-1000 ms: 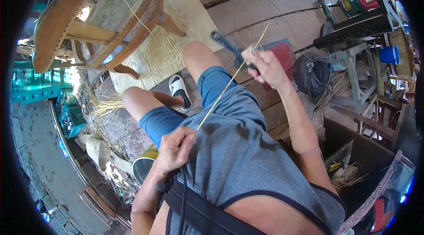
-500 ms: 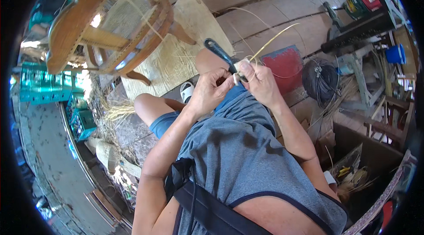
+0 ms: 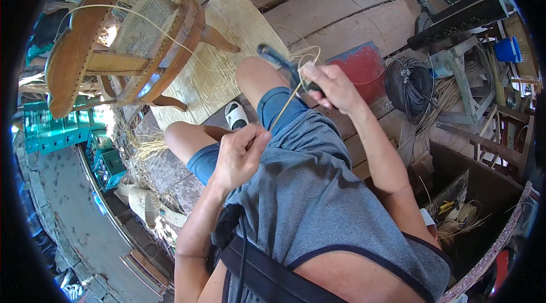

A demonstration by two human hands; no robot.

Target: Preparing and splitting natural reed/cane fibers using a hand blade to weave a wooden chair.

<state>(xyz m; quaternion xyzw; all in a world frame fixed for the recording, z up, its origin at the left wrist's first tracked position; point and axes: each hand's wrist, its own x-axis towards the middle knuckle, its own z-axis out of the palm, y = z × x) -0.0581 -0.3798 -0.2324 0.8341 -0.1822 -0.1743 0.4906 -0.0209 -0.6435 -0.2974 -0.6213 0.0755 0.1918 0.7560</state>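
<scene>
My left hand [image 3: 242,152], over my lap, is closed on one end of a thin, pale cane strip [image 3: 284,110]. The strip runs taut up to my right hand [image 3: 336,88], which is closed around a dark-handled tool [image 3: 274,56]. Its handle sticks out to the upper left; the working end is hidden in my fingers, so I cannot tell its kind. Something whitish covers my right thumb or fingertip where the strip passes. Beyond that hand, the strip loops away toward the wooden chair frame [image 3: 165,47].
The chair frame, with woven cane, lies tipped beside a plywood sheet [image 3: 193,84]. A red board [image 3: 357,72] and a coil of dark cord [image 3: 410,88] lie on the right. Green crates [image 3: 60,126] stand at the left. A box [image 3: 483,189] at lower right holds fibre scraps.
My left hand has drawn away from my right, down and to the left, pulling the strip straight between them. The tool's handle has shifted slightly left with my right hand's turn.
</scene>
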